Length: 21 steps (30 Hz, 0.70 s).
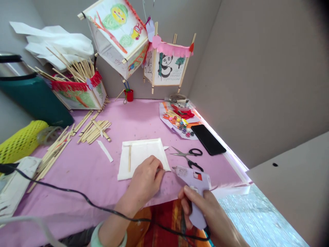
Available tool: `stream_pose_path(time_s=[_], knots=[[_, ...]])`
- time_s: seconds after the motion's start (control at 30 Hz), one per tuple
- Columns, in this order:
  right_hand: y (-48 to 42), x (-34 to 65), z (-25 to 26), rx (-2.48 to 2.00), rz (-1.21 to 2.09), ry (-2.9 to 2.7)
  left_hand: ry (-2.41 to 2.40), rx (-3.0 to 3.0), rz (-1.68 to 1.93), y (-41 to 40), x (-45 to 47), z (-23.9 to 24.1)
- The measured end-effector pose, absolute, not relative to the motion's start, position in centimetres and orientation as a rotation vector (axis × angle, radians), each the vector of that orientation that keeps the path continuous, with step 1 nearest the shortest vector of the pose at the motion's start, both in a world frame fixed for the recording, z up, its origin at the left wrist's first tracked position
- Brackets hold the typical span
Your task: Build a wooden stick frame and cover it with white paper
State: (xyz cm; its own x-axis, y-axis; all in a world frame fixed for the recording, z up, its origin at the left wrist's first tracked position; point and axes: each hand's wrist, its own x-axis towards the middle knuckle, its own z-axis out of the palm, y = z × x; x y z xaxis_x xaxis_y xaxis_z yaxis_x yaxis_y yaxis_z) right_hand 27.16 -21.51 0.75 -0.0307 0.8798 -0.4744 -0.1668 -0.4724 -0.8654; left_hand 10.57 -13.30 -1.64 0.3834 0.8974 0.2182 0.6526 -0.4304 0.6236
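My right hand (199,206) is wrapped round the handle of a lilac hot glue gun (203,180), its nozzle pointing left near the lower right corner of a white paper panel (145,154). Over that panel's lower right part rests my left hand (147,176), thumb and fingers pinched together by the corner. What the pinch holds is mostly hidden. One thin wooden stick (129,158) lies upright along the panel's left side. Just right of the panel are open scissors (189,156) with black handles.
A black cord (84,197) crosses in front of my left forearm. Bundled sticks (95,132) and a paper strip (105,151) lie left; a phone (208,139) and paint pots (186,130) lie right. Paper lanterns (167,68) hang behind. A teal bottle (33,96) stands far left.
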Motion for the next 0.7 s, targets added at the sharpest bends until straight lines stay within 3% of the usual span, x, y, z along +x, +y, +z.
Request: stream_pose_path(time_s=[0.7], knots=[[-22.0, 26.2, -0.9, -1.535, 1.566, -0.822, 1.397, 2.198, 0.764, -12.9, 10.8, -1.8]])
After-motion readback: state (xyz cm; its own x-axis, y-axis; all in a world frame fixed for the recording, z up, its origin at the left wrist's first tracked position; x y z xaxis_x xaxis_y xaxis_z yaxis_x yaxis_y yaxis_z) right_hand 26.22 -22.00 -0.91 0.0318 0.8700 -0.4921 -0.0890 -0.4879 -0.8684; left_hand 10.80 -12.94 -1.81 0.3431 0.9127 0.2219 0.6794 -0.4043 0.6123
